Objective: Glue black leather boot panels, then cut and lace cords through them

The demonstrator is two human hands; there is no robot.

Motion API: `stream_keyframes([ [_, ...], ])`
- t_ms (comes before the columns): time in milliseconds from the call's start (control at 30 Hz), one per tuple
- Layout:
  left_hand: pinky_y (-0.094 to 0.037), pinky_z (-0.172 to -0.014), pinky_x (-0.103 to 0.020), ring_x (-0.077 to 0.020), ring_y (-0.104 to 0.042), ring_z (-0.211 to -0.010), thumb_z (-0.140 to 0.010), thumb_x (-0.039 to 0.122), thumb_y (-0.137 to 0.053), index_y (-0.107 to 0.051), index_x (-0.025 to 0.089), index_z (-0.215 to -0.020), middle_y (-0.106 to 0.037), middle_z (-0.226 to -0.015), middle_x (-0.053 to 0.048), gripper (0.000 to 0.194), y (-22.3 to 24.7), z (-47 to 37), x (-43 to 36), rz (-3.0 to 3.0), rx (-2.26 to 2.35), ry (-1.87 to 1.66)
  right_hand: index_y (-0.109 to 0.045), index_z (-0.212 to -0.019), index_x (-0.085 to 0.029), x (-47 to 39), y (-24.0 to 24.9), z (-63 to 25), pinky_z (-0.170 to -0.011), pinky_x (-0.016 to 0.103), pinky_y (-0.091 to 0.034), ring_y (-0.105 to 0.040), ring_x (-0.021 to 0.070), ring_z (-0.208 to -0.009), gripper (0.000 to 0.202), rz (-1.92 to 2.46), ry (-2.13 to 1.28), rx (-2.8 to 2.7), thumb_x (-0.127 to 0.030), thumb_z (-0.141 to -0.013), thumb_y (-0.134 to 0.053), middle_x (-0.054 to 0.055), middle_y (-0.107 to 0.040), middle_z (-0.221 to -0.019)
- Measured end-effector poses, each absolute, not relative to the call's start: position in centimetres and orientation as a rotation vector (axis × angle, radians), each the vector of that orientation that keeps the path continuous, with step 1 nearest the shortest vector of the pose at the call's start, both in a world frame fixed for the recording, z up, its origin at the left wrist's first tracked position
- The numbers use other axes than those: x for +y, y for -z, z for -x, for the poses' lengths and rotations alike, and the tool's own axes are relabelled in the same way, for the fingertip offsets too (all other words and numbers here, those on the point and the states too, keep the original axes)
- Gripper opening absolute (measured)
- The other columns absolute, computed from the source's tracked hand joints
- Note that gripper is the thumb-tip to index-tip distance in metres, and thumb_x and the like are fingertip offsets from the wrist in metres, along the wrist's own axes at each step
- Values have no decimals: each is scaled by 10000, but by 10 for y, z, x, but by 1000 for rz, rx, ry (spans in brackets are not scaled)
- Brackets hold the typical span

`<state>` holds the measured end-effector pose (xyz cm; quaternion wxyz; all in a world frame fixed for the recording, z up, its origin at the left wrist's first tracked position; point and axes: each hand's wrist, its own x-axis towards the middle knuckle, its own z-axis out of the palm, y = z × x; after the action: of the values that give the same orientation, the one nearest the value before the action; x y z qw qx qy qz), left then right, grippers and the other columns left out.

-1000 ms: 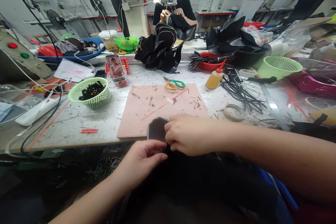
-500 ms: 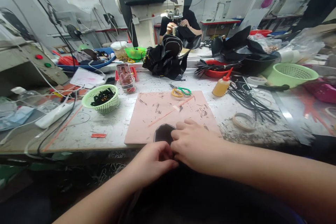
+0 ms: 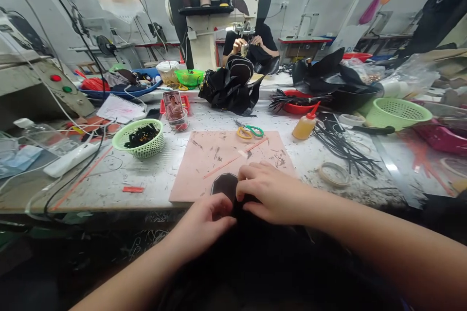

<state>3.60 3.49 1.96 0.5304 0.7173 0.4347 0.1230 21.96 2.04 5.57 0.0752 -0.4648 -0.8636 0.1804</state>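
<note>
A dark piece with a pale rounded edge (image 3: 224, 184) lies over the near edge of the pink board (image 3: 193, 165). My left hand (image 3: 213, 214) is closed at its lower left side, fingers curled and thumb near the fingertips. Just to the right, my right hand (image 3: 264, 192) grips the same piece from above with bent fingers. The lower part of the piece is hidden by my hands and merges with black material below. Scissors with yellow and green handles (image 3: 250, 131) rest at the far edge of the board.
A green basket of black bits (image 3: 140, 138) and a phone (image 3: 173, 105) stand left. Right of the board are a glue bottle (image 3: 305, 124), black strips (image 3: 343, 148) and a tape roll (image 3: 333, 174). Behind the black pieces (image 3: 233, 87), a person (image 3: 270, 39) works at a sewing machine.
My right hand has lifted slightly, and its thumb now shows apart from my left hand. More of the dark piece's lower part is visible between the hands. The view has shifted a little.
</note>
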Motion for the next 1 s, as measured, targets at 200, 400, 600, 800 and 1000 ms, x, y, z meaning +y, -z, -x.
stream_keyframes([
  [200, -456, -694, -298, -200, -609, -795, -657, 215, -585, -577, 152, -881, -674, -831, -45, 232, -21, -38, 33, -1472, 1043, -265, -659, -803, -173, 24, -53, -219, -753, 331, -364, -507, 191, -841, 115, 1392, -484, -2571, -140, -746, -564, 67, -567, -915],
  [400, -463, -722, -312, -213, -622, -825, -666, 205, -569, -608, 138, -918, -694, -833, -53, 263, -22, -39, 34, -1506, 1012, -253, -654, -737, -155, 26, -50, -217, -754, 339, -340, -496, 198, -839, 129, 1333, -335, -2616, -159, -756, -527, 72, -571, -871],
  [600, -462, -692, -301, -206, -611, -793, -655, 235, -602, -598, 147, -889, -681, -854, -56, 250, -22, -40, 37, -1593, 1039, -252, -624, -692, -151, 24, -49, -210, -754, 347, -323, -485, 199, -808, 136, 1321, -226, -2658, -144, -753, -502, 71, -567, -829],
  [800, -361, -511, -237, -133, -500, -561, -696, 315, -575, -568, 154, -718, -563, -597, 23, 162, -16, -41, 43, -1692, 1077, -244, -549, -932, -155, 19, -45, -212, -819, 361, -348, -496, 205, -908, 219, 1349, -359, -2466, -172, -718, -585, 77, -555, -971],
  [1000, -358, -514, -228, -121, -485, -547, -698, 295, -569, -571, 162, -722, -552, -582, 36, 135, -16, -40, 43, -1652, 1076, -239, -548, -1037, -154, 32, -37, -236, -798, 320, -423, -549, 186, -902, 375, 1439, -1006, -2197, -246, -690, -657, 69, -602, -991],
])
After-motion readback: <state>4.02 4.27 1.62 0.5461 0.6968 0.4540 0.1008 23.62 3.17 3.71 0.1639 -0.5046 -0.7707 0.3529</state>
